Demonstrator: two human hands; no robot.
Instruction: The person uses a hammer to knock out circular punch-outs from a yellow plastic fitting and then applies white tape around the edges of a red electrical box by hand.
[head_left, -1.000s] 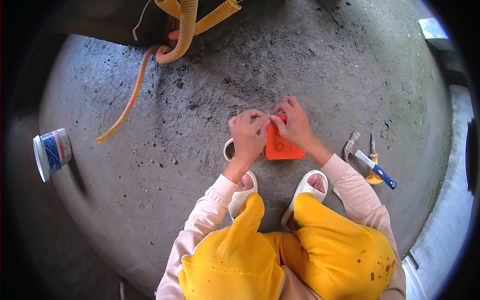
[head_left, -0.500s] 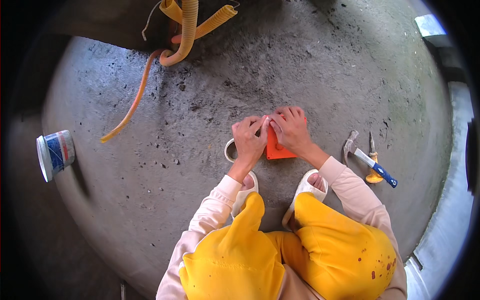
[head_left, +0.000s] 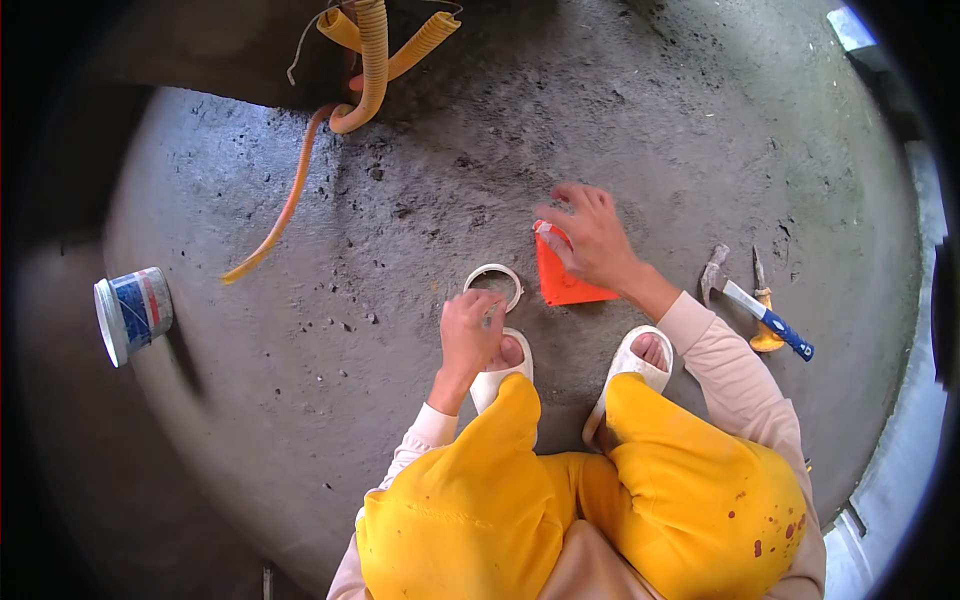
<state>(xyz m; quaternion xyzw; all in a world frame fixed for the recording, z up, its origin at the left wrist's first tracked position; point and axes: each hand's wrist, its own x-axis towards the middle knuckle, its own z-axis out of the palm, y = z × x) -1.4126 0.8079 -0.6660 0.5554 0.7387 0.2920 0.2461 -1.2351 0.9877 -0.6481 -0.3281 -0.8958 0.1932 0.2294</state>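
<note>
A bright orange-red square box point(head_left: 568, 272) lies on the rough concrete floor in front of my feet. My right hand point(head_left: 592, 240) is over its right side, fingers spread and bent, with the thumb at the upper left corner. At that corner shows a small whitish patch point(head_left: 543, 228), perhaps tape. My left hand point(head_left: 468, 335) is apart from the box, just above my left foot. Its fingers curl and are blurred, so I cannot see whether they hold anything. Close beyond them a white ring point(head_left: 497, 268), like a roll of tape, lies on the floor.
To the right lie a claw hammer point(head_left: 757, 306) with a blue and white handle and a pointed tool with a yellow handle point(head_left: 767, 333). A white and blue bucket point(head_left: 135, 312) is at the left. Yellow corrugated conduit point(head_left: 372, 70) hangs at the top.
My left hand has drawn back from the box toward me, uncovering the white ring. My right hand has lifted its fingers off the box's top edge and spread them.
</note>
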